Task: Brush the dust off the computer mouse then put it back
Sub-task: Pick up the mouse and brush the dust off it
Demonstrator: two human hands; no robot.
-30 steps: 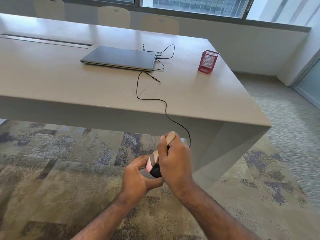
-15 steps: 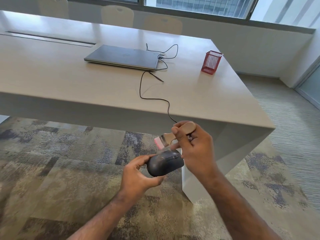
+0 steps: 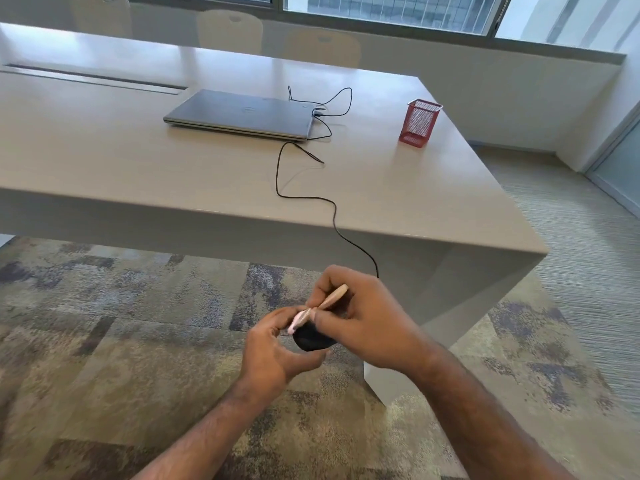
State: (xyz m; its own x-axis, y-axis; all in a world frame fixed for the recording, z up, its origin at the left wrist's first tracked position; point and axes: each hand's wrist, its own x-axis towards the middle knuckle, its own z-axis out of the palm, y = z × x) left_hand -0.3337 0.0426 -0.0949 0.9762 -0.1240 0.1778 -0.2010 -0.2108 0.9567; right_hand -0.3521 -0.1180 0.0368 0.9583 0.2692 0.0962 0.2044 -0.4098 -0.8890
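A closed grey laptop (image 3: 239,114) is lying on the pale wooden tabletop (image 3: 138,168), with a red mesh pen holder (image 3: 419,123) standing well to its right. A thin black cable (image 3: 304,199) is trailing from beside the laptop over the near edge, down to a black computer mouse (image 3: 311,339) being held below and in front of the tabletop, above the patterned carpet floor (image 3: 121,323).

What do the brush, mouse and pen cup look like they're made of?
Brush: pale handle, probably bare wood, with pinkish bristles, likely synthetic. Mouse: black, matte, most likely plastic; mostly hidden by the hands. Pen cup: red see-through mesh, looks like painted wire metal.
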